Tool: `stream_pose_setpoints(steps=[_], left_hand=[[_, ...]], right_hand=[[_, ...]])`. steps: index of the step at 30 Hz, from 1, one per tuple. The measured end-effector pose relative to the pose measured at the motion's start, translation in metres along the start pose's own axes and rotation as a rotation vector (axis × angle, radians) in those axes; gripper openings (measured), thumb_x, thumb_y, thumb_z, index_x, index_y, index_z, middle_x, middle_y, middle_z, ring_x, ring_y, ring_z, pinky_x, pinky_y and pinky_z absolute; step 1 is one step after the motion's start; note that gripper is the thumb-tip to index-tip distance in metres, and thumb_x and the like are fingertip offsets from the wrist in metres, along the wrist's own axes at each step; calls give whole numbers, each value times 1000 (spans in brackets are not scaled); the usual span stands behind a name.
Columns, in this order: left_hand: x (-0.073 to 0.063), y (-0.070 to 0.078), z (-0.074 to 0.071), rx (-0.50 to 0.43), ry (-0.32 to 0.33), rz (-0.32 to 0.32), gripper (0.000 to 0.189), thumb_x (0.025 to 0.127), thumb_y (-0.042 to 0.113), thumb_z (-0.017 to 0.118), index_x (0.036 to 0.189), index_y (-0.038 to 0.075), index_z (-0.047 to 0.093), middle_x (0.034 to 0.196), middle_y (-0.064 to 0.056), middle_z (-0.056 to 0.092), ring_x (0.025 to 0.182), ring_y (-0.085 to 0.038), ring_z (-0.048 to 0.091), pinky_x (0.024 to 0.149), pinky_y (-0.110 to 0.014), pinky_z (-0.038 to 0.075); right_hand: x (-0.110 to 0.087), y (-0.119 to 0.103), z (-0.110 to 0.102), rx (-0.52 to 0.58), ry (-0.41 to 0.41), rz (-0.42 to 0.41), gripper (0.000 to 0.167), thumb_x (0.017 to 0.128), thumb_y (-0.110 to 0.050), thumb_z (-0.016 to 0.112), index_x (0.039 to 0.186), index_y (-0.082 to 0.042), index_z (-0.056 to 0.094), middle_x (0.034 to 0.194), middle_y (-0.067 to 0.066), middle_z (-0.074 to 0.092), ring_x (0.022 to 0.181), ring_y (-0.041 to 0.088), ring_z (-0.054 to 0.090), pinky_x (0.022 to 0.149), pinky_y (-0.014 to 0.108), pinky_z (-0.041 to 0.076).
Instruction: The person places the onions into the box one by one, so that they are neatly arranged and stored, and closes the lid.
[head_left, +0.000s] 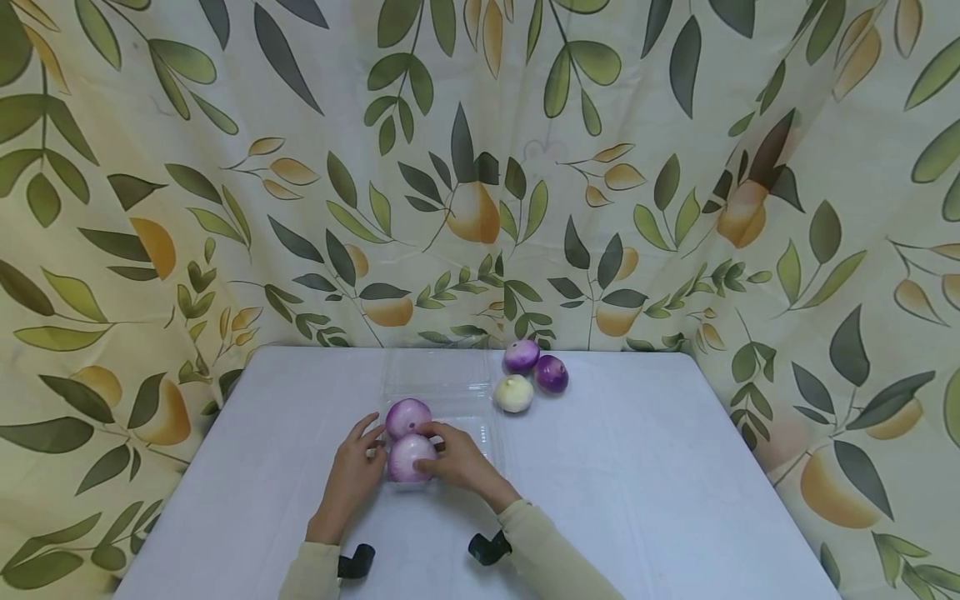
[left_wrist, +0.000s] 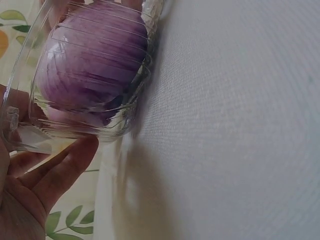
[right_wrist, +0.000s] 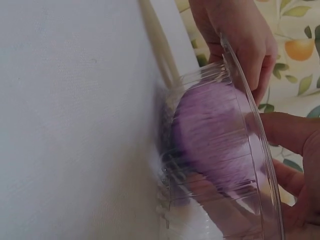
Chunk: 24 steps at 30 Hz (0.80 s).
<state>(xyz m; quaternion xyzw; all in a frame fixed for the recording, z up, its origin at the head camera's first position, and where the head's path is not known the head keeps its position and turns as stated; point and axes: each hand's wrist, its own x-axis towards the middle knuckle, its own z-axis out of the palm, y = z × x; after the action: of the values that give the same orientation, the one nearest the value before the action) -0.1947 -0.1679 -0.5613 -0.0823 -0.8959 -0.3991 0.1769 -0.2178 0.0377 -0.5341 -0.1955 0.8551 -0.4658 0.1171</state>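
Note:
Two purple onions, a far onion (head_left: 407, 417) and a near onion (head_left: 412, 458), sit one behind the other in the left part of a clear plastic container (head_left: 486, 437). My right hand (head_left: 463, 460) grips the near onion between thumb and fingers, reaching in over the container's rim. At the container's left side, my left hand (head_left: 352, 473) holds its edge with bent fingers. Through the ribbed wall, the left wrist view shows a purple onion (left_wrist: 95, 55) with a left fingertip against the outside. The right wrist view shows right-hand fingers beside the onion (right_wrist: 212, 135).
The container's transparent lid (head_left: 435, 372) lies folded back toward the table's far edge. Right of it sit two more purple onions (head_left: 551, 374) and a peeled whitish onion (head_left: 514, 393). A white cloth covers the table (head_left: 637, 483); leaf-patterned curtain (head_left: 480, 275) stands behind.

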Motion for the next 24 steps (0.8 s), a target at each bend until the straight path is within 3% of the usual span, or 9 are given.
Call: stream_pose_setpoints(steps=[18, 24], left_hand=[[1, 1, 0, 2, 3, 10, 36, 84, -5, 61, 120, -6, 66, 139, -19, 55, 93, -25, 73, 75, -37, 61], [0, 1, 0, 3, -2, -10, 35, 84, -4, 61, 119, -7, 66, 139, -18, 55, 93, -27, 73, 76, -37, 61]], right_hand=[[-1, -1, -2, 18, 9, -5, 51, 81, -17, 78, 129, -10, 60, 128, 12, 64, 110, 32, 65, 90, 41, 58], [-3, 1, -3, 46, 61, -52, 45, 84, -15, 73, 126, -5, 61, 126, 14, 65, 112, 34, 65, 91, 42, 57]])
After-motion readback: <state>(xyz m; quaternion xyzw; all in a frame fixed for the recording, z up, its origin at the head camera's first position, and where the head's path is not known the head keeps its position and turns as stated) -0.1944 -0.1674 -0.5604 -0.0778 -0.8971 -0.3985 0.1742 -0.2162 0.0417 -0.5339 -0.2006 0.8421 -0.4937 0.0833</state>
